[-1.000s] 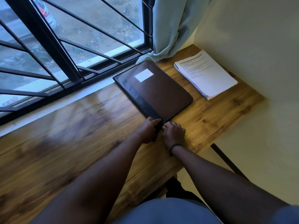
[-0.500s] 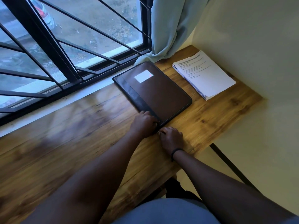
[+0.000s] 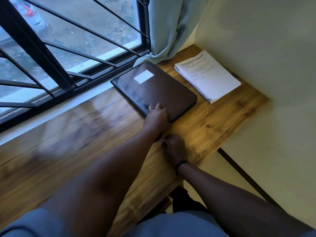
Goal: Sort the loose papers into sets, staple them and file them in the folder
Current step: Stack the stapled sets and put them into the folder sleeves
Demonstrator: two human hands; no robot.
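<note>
Presently: dark folder (image 3: 159, 88), closed, white label on its cover, lying flat on the wooden surface (image 3: 71, 134) under the barred window (image 3: 51, 48). Stack of printed papers (image 3: 207, 75) just beside the folder, toward the wall. Left hand (image 3: 156, 116) rests on the folder's near corner, fingers (image 3: 158, 106) extended and close together. Right hand (image 3: 174, 147) on the surface near the front edge, blurred; finger state cannot be told.
</note>
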